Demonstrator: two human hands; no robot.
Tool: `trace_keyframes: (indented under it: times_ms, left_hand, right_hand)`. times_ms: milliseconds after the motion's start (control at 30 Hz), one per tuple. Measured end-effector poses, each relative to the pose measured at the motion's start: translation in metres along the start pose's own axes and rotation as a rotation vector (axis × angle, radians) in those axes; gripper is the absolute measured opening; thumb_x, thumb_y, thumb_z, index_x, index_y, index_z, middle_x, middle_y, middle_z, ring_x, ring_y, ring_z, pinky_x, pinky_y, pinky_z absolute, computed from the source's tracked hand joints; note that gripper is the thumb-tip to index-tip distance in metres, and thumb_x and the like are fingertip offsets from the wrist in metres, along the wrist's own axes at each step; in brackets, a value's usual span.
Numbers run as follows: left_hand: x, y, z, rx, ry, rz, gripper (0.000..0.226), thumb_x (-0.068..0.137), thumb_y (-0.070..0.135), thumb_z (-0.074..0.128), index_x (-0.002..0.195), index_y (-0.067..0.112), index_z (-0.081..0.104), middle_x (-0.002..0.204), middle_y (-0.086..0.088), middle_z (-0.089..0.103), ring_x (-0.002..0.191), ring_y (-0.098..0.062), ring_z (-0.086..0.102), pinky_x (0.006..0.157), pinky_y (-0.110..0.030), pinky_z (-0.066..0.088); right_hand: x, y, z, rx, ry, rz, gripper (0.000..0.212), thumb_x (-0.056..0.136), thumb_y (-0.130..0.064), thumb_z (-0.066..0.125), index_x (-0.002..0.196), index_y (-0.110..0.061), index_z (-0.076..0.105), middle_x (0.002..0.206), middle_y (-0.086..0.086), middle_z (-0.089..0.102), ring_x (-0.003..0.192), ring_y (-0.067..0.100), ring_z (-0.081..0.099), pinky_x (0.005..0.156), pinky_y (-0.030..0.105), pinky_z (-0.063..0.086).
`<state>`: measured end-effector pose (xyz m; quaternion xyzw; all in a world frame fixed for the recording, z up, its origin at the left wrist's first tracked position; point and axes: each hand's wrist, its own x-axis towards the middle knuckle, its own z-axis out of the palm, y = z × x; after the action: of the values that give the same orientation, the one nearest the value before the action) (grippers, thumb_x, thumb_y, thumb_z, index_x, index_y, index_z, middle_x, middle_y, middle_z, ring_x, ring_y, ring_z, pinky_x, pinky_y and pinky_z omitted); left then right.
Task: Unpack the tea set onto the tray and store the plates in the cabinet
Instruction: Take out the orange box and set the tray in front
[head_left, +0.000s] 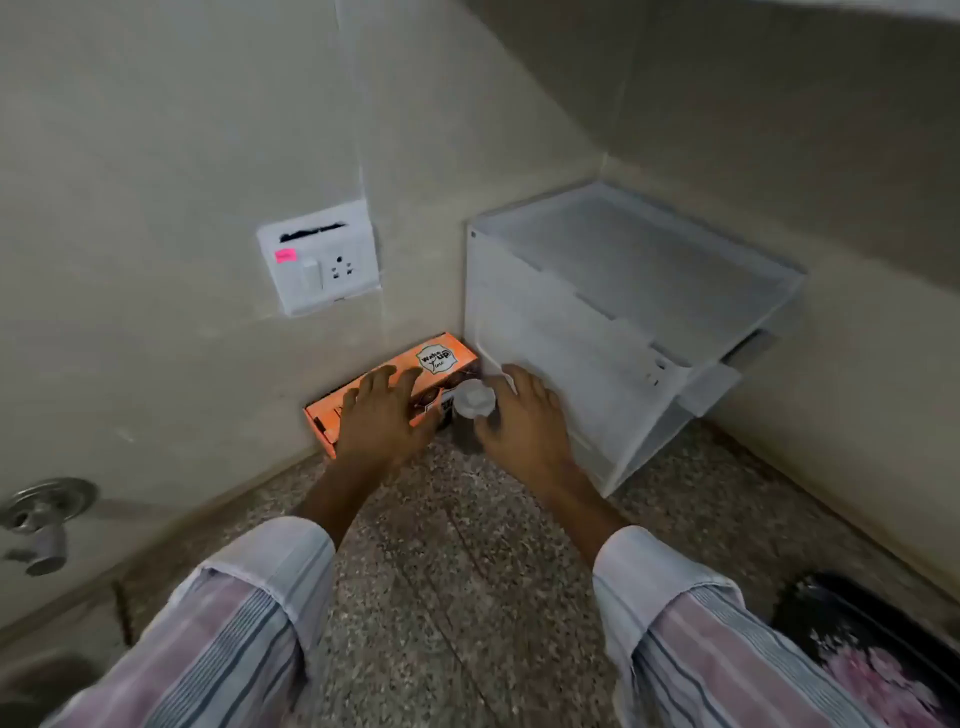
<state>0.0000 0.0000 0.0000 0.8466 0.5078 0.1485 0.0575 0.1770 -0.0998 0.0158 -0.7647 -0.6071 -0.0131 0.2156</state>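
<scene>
- Head view showed the task barely begun: the orange printed cardboard box (410, 384), which I take to hold the tea set, lay closed on the speckled stone counter (467, 545) against the cream wall, just beside the translucent white plastic drawer cabinet (623, 312).
- Left hand (382, 415) reached over the box with its fingers spread and straight; whether it touched the lid could not be told.
- Right hand (524, 415) was relaxed and unclenched, holding nothing plainly, its thumb close to a small dark jar with a white lid (474, 410) that stood between the box and the cabinet.
- No cups, teapot or plates were out in sight.
- Dark tray with a pink floral pattern (883, 660) sat at the lower right, well apart from the box and blurred; nothing from the set appeared on it.
- By my judgement, all was left: opening the box, moving the pieces onto the tray, and putting plates into the cabinet, whose drawers looked closed.
</scene>
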Motion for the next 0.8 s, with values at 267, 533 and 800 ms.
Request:
trace_keyframes:
  times_ms: [267,533,800]
  left_hand:
    - [0.045,-0.025,0.028,0.077,-0.022,-0.003,0.075,0.073,0.063,0.059,0.138,0.029,0.045,0.134,-0.011,0.053,0.121,-0.037,0.051,0.099,-0.050,0.041]
    - [0.061,-0.032,0.035,0.200,-0.008,0.063,0.083,0.066,0.071,0.053,0.141,0.037,0.040,0.127,-0.010,0.055,0.115,-0.037,0.046,0.091,-0.048,0.040]
    - [0.059,-0.022,0.034,0.026,-0.216,0.026,0.097,0.068,0.066,0.067,0.150,0.045,0.020,0.127,-0.015,0.050,0.110,-0.044,0.053,0.086,-0.055,0.048]
  right_hand:
    - [0.039,0.014,0.047,0.075,-0.128,0.015,0.053,0.076,-0.031,0.066,0.126,-0.014,0.060,0.125,0.012,0.060,0.110,0.035,0.059,0.086,0.045,0.053]
    - [0.053,0.016,0.074,0.158,-0.176,0.068,0.064,0.075,-0.036,0.073,0.133,-0.021,0.050,0.127,0.009,0.058,0.106,0.034,0.063,0.081,0.041,0.056]
    - [0.040,0.015,0.071,0.161,-0.195,0.100,0.072,0.076,-0.039,0.076,0.138,-0.019,0.048,0.131,0.013,0.057,0.107,0.037,0.063,0.083,0.043,0.055]
